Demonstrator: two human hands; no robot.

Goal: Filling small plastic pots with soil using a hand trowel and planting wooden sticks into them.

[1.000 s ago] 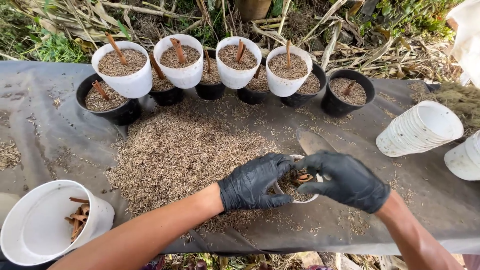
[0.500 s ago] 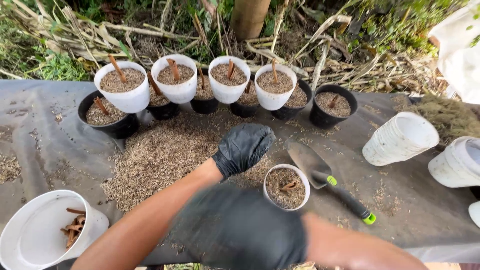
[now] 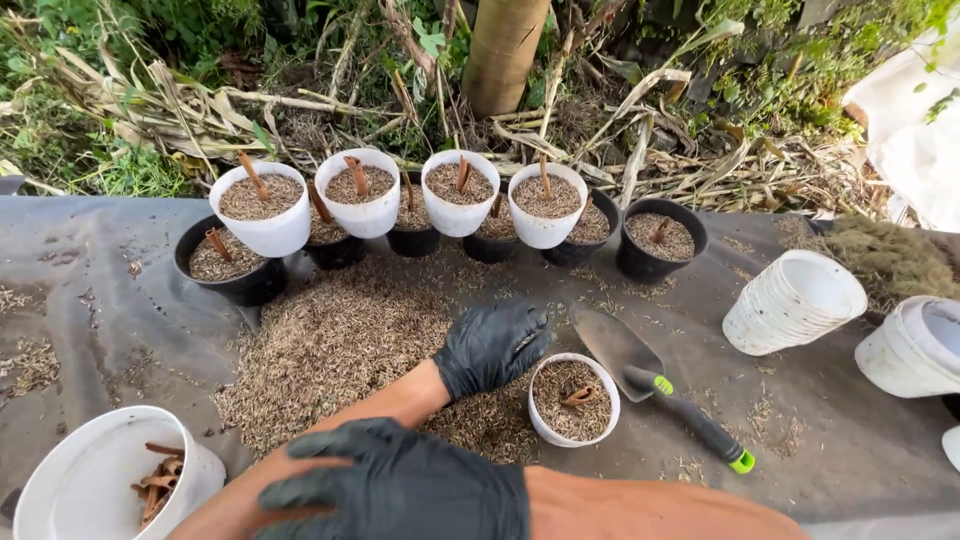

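Gloves cover both hands. Nearest the camera, the right hand (image 3: 400, 490) crosses low over the left forearm, fingers spread wide and holding nothing; its wrist side is cut off at the bottom edge. Beyond it the left hand (image 3: 490, 345) rests loosely open on the heap of husks (image 3: 330, 350), just beside the small white pot (image 3: 574, 398). That pot stands upright on the dark sheet (image 3: 100, 310), filled with husks, a brown cutting (image 3: 580, 396) lying across its top, long axis running left to right; how deep it sits cannot be told. A trowel (image 3: 650, 380) lies right of the pot, blade pointing away to the upper left. Farther back stands a row of filled pots (image 3: 450, 195).
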